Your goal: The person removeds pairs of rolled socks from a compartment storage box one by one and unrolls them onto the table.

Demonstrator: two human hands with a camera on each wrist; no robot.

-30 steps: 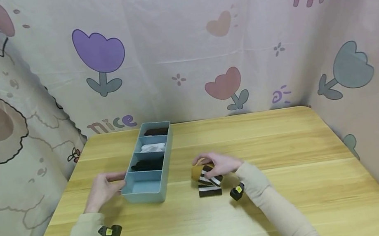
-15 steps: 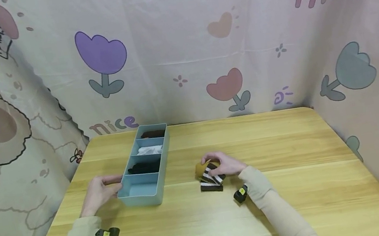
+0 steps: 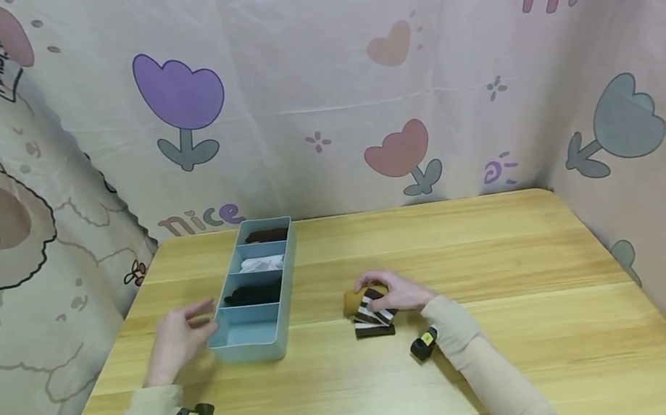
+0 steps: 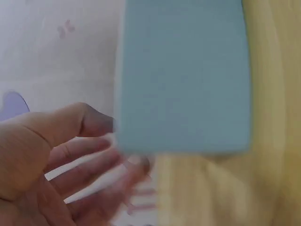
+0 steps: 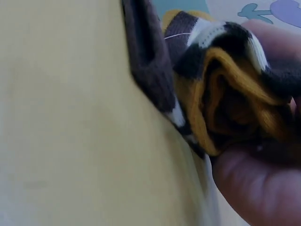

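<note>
My right hand point(image 3: 396, 291) grips a rolled pair of socks point(image 3: 375, 309) low over the table, right of the box. The socks are mustard with dark brown and white stripes; in the right wrist view the rolled knit point(image 5: 225, 99) lies between thumb and fingers, with a dark flap hanging out. A long light-blue divided box point(image 3: 253, 353) stands left of them. Beside its near left corner is my left hand point(image 3: 177, 340), fingers loosely extended. The left wrist view has the thumb by the box wall point(image 4: 183, 80); I cannot tell whether it touches.
Inside the box, a dark brown bundle point(image 3: 266, 236), a white bundle point(image 3: 262, 264) and a black bundle point(image 3: 255, 294) lie in the farther compartments; the near compartment shows its bare floor. A patterned curtain point(image 3: 288, 97) borders the wooden table point(image 3: 354, 409) behind and at the sides.
The box has shifted slightly left, and my left fingers have loosened at its corner. My right hand still holds the rolled socks, moved slightly right.
</note>
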